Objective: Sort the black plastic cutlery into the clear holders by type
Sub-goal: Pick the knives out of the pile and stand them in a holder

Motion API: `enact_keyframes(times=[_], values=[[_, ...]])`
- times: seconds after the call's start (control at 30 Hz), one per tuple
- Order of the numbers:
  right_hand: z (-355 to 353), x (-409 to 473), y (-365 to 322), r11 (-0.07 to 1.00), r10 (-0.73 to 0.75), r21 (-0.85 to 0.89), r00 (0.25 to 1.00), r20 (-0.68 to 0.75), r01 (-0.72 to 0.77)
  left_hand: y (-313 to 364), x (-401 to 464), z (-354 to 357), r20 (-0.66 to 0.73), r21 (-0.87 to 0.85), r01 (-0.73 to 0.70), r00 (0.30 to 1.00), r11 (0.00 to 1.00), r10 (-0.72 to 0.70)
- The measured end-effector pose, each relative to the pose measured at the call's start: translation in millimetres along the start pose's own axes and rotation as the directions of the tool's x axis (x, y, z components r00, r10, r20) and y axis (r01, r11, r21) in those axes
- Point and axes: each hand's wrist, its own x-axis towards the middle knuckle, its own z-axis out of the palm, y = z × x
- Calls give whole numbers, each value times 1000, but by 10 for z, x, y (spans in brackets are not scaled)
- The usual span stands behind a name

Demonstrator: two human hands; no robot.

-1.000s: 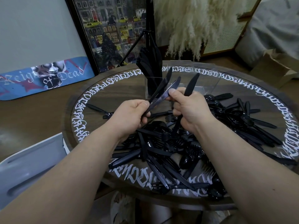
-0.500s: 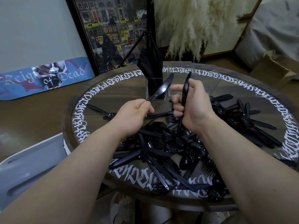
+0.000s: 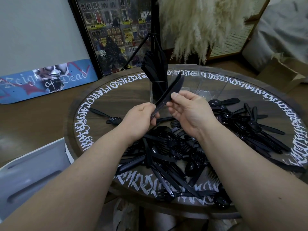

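Cluttered room w/ a round wooden bench (image 3: 126, 95) ringed in white gothic lettering. Behind it, far left, a framed city picture (image 3: 115, 35) leaned on the wall, a blue skateboard deck (image 3: 45, 80) lay beside it, and pale pampas grass (image 3: 205, 25) hung at the far centre. A cardboard box (image 3: 288, 70) sat far right; a grey plastic piece (image 3: 31, 174) showed at near left.

Both hands were up over the bench's middle, close together. The left hand (image 3: 140, 117) was curled round the handle end of a few black knives (image 3: 168, 94), blades angled up toward the far side. The right hand (image 3: 188, 110) was just beside it, thumb & forefinger pinching the same knives partway along, other fingers loosely bent.

Directly behind the blades stood a clear holder (image 3: 158, 90), far centre, already packed w/ upright black knives. More clear holders (image 3: 208, 84) sat to its right; couldn't tell what was in them.

The unsorted cutlery pile (image 3: 170, 152) sprawled under & near the wrists, forks, knives, spoons tangled together. A looser spread of spoons (image 3: 246, 120) lay to the right. One lone spoon (image 3: 106, 116) lay apart on the left of the bench.
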Motion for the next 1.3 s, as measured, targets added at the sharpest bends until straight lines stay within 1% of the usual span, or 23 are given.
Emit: enact_keyframes(times=[0.1,0.2,0.27,0.33,0.43,0.53,0.63,0.67,0.73,0.8,0.87,0.97,1.03,1.13,1.23,1.27,1.3], values=[[-1,8,12,1000,-15,17,1000,-24,15,0,-14,-6,60,5,-23,998,1000,22],[-1,15,13,999,-40,12,995,-86,41,-35,-7,-17,124,71,-112,987,991,103],[-11,18,18,999,-53,-16,992,-114,52,-51,-6,-33,147,93,-144,981,985,129],[-14,10,23,995,-76,-74,993,-95,69,-65,-1,-56,151,163,-154,980,975,130],[-3,-4,35,985,-107,-142,993,-45,99,-90,12,-65,129,257,-161,983,953,131],[27,-30,43,992,-66,-110,997,-27,62,-107,34,-71,73,362,-181,983,915,166],[60,-64,33,996,-23,-90,1000,-16,22,-91,17,-56,95,464,-211,977,860,189],[65,-73,23,993,-42,-110,999,-15,40,-84,13,-44,93,488,-222,975,844,202],[54,-90,-34,972,-134,-197,991,-20,127,-66,36,-37,44,520,-227,970,823,239],[21,-106,-145,926,-236,-313,971,-37,213,-40,91,-74,-25,566,-213,961,796,274],[-14,-92,-305,869,-333,-405,941,-55,284,-19,173,-133,-56,617,-211,949,758,310],[-16,30,-608,728,-501,-556,865,-32,402,19,313,-197,-57,675,-195,948,712,313],[37,179,-808,637,-567,-624,824,20,453,46,407,-212,-24,711,-187,957,678,288],[134,475,-974,561,-561,-695,824,81,450,53,529,-210,30,739,-202,963,643,268],[211,744,-935,447,-494,-792,853,168,415,16,604,-191,37,744,-209,961,635,273],[232,818,-888,392,-459,-828,865,202,401,-2,622,-184,37,749,-215,958,626,284],[252,887,-829,314,-421,-867,875,238,387,-21,635,-175,39,756,-225,953,615,300]])
